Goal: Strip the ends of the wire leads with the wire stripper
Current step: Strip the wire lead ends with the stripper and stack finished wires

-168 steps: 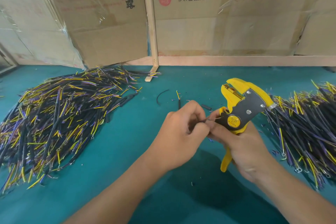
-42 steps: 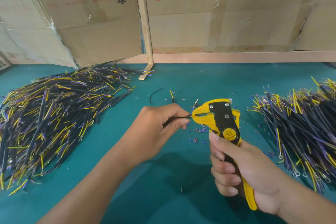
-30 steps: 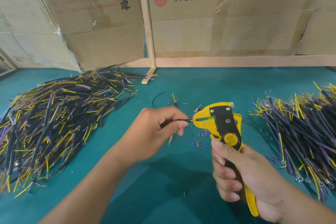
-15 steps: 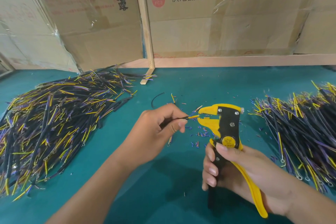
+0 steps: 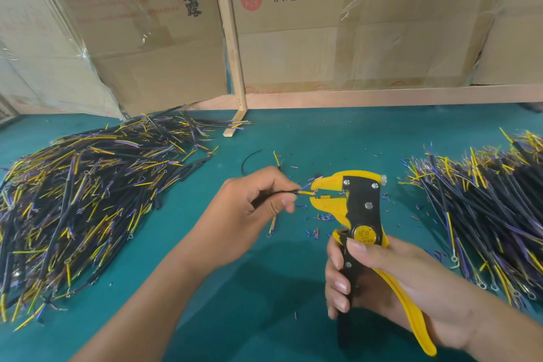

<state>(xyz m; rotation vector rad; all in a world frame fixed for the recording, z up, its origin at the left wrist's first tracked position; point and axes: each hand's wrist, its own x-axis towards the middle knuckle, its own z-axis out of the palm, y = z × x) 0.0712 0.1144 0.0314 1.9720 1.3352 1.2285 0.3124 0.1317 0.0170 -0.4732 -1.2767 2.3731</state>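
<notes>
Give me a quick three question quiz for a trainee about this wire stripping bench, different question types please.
1. True or false: the wire stripper is held in the right hand.
2. The yellow wire pinched by the left hand points its tip: A) into the stripper's open mouth, B) at the wooden post, C) into the left pile.
3. Fill in: small bits of cut insulation lie on the ____ mat below the stripper.

Key: 1 true; 2 A; 3 green.
</notes>
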